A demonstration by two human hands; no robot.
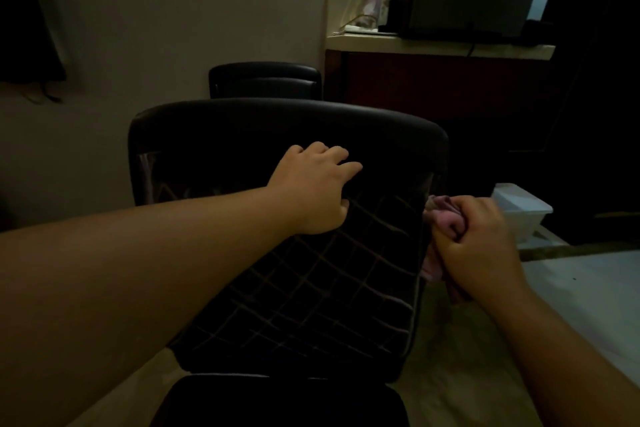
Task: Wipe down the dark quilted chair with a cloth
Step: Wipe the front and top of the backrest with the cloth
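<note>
The dark chair fills the middle of the head view, with a black padded top edge and a quilted, grid-stitched panel below it. My left hand lies on the upper part of the chair back, fingers curled against the padded edge and thumb on the quilted panel. My right hand grips a bunched pink cloth and holds it against the right side edge of the chair. Part of the cloth is hidden inside my fist.
A second dark chair stands behind, against the wall. A counter with a dark appliance and bottles is at the back right. A white lidded box sits on the floor to the right. A pale surface lies at the right edge.
</note>
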